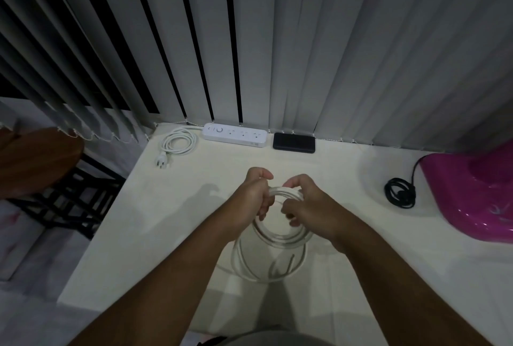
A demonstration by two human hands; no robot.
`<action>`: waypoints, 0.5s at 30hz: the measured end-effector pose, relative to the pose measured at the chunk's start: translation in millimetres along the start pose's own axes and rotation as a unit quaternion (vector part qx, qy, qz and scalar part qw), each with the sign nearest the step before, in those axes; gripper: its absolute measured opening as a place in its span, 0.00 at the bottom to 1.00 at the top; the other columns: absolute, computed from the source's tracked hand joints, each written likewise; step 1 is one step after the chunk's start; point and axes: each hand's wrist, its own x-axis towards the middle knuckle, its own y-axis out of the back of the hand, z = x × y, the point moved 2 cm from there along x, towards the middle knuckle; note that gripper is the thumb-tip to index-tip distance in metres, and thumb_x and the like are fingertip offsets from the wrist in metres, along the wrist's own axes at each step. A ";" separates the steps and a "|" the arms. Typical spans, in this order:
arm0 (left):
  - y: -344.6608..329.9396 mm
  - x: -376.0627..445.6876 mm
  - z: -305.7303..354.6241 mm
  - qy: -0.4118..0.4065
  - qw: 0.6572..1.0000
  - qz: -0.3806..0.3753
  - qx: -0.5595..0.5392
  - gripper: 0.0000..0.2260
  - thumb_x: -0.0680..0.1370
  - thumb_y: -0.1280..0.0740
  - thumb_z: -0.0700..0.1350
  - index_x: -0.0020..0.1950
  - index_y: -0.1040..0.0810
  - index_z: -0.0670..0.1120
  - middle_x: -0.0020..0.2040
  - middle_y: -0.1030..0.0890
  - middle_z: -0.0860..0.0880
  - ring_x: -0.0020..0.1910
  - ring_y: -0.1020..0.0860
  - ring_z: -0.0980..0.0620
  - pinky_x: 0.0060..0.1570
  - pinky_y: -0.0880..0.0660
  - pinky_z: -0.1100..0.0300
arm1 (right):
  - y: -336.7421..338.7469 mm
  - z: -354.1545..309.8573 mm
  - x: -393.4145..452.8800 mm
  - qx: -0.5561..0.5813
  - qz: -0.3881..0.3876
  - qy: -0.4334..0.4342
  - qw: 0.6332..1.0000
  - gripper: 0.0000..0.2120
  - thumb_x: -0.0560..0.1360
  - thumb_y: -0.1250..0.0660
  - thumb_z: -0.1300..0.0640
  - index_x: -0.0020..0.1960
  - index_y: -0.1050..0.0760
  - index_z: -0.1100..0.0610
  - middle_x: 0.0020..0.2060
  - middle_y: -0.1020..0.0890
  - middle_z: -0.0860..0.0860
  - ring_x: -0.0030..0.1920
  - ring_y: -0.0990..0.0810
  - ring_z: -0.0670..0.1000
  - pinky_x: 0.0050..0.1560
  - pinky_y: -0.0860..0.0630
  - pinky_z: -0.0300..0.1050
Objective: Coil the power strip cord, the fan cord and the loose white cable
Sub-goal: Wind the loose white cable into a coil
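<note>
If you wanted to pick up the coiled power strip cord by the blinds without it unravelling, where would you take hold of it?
Grip the power strip cord across its near-right arc, pinching all the loops together, coming from above. It lies flat on the table, so a pinch across the bundle should keep the turns stacked; the plug trails off at the near-left, so avoid lifting there.

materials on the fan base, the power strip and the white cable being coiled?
Fan base: looks like glossy magenta plastic, with bright highlights on its curves.
Power strip: probably matte white moulded plastic, with no glare.
White cable: seems a flexible rubber or PVC jacket; it bends into tight loops. The sheen is unclear in this dim light.
</note>
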 end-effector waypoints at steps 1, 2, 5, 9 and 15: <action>0.4 -0.2 -0.6 -0.012 1.000 -0.008 0.010 0.17 0.67 0.44 0.38 0.55 0.32 0.50 0.29 0.28 0.46 0.25 0.31 0.52 0.30 0.33 0.58 | -1.4 0.1 1.9 -0.013 0.011 -0.006 1.000 0.07 0.73 0.36 0.53 0.51 0.28 0.45 0.43 0.18 0.54 0.39 0.19 0.51 0.39 0.22 0.45; 1.9 -0.9 -2.7 -0.024 0.999 -0.017 0.015 0.21 0.65 0.43 0.40 0.57 0.32 0.51 0.31 0.25 0.46 0.29 0.29 0.50 0.34 0.31 0.56 | -1.1 1.6 4.0 -0.018 0.028 -0.013 0.999 0.04 0.75 0.38 0.54 0.49 0.27 0.48 0.41 0.19 0.54 0.38 0.19 0.52 0.38 0.22 0.45; 6.3 -1.0 -14.7 -0.027 0.999 -0.023 0.023 0.23 0.64 0.37 0.42 0.58 0.30 0.54 0.37 0.18 0.47 0.40 0.22 0.50 0.43 0.28 0.55 | -2.9 9.7 5.9 0.050 0.061 -0.039 0.996 0.03 0.75 0.39 0.58 0.45 0.27 0.55 0.37 0.23 0.55 0.35 0.23 0.54 0.37 0.24 0.48; 2.8 -7.1 -44.9 0.055 0.998 0.020 -0.026 0.15 0.69 0.32 0.49 0.55 0.21 0.48 0.46 0.13 0.47 0.45 0.19 0.50 0.50 0.26 0.52 | -9.2 22.1 5.5 0.347 0.077 -0.052 0.933 0.08 0.75 0.40 0.66 0.41 0.33 0.56 0.28 0.32 0.52 0.29 0.33 0.51 0.37 0.27 0.50; -5.9 -4.2 -52.3 0.083 0.955 0.075 -0.274 0.04 0.75 0.39 0.39 0.45 0.25 0.41 0.29 0.29 0.48 0.26 0.26 0.50 0.42 0.25 0.53 | -37.8 38.5 2.5 0.351 0.087 -0.122 0.924 0.04 0.78 0.37 0.61 0.44 0.28 0.56 0.36 0.25 0.53 0.36 0.27 0.52 0.42 0.31 0.48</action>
